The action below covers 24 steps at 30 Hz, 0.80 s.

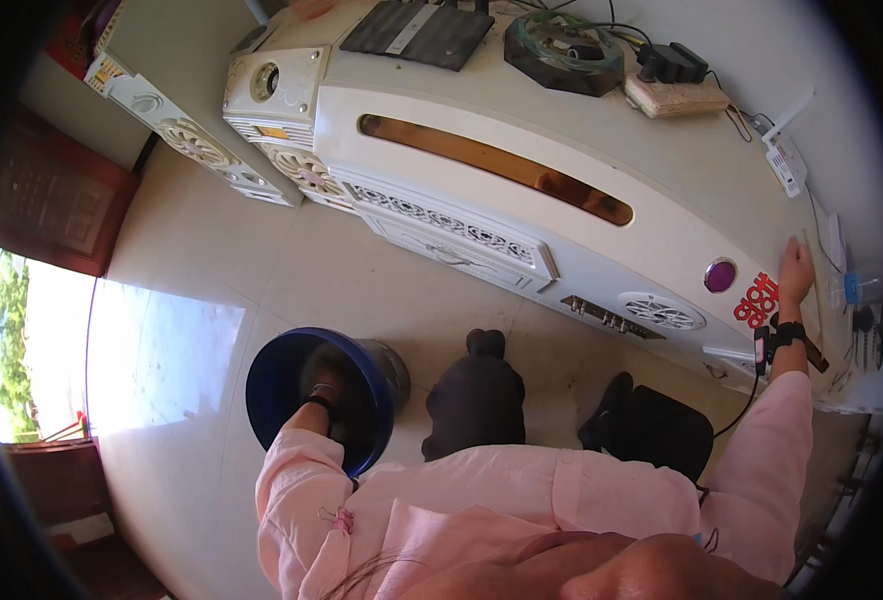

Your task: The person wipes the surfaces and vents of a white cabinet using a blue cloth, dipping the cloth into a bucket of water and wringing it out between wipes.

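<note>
My left hand (327, 376) reaches down inside a blue-rimmed bucket (366, 360) on the floor. Deep shadow in the bucket hides its fingers and whatever they touch. At the right end of a long white TV cabinet (441, 124), my right hand (795, 271) is over the top with its fingers curled. Whether it holds anything cannot be made out. Beside that wrist, a red cut-out character sticker (756, 301) is on the cabinet's front edge. A dark strip-like object (816, 356) lies partly behind the right forearm.
On the cabinet stand a black router (419, 34), a dark octagonal tray (561, 56) and a power strip (678, 94) with black adapters. A white antenna device (786, 169) and a plastic bottle (861, 288) are near the wall. Tall speakers (201, 142) stand left; sunlight enters a doorway (33, 345).
</note>
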Each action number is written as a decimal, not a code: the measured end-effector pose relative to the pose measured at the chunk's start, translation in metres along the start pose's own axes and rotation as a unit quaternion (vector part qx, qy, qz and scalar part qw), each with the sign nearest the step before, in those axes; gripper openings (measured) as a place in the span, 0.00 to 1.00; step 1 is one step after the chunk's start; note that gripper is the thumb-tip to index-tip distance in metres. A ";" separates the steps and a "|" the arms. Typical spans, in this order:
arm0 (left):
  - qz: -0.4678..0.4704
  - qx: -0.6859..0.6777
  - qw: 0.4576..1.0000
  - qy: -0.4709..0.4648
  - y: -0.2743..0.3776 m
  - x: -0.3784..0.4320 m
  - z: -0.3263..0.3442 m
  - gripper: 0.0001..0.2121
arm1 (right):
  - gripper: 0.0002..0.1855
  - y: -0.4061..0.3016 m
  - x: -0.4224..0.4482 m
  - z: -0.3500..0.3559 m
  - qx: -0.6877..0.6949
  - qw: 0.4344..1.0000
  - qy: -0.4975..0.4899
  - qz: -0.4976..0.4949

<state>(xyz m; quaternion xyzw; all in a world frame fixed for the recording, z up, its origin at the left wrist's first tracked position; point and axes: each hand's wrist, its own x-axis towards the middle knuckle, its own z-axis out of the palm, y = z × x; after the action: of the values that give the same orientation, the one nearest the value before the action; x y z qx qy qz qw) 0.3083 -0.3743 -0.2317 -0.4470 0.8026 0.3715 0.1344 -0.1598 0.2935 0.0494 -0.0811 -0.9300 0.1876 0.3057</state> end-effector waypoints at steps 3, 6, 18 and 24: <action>-0.005 0.060 0.997 -0.044 0.002 -0.003 0.008 0.16 | 0.20 0.005 0.001 0.000 -0.007 1.000 0.004 -0.004; -0.010 0.113 0.990 -0.082 -0.001 -0.007 0.019 0.16 | 0.20 0.000 0.001 0.003 -0.039 0.999 0.022 -0.011; -0.031 0.199 0.964 -0.171 -0.014 -0.014 0.027 0.16 | 0.20 -0.009 -0.004 -0.001 0.011 1.000 0.010 -0.012; -0.046 0.221 0.951 -0.212 -0.030 -0.024 0.038 0.16 | 0.20 -0.011 -0.006 -0.002 -0.013 1.000 0.020 -0.006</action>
<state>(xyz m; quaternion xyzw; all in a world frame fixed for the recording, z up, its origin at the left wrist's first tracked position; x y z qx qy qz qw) 0.3421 -0.3414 -0.2589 -0.3534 0.7964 0.2642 0.4137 -0.1545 0.2824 0.0524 -0.0829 -0.9265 0.1715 0.3244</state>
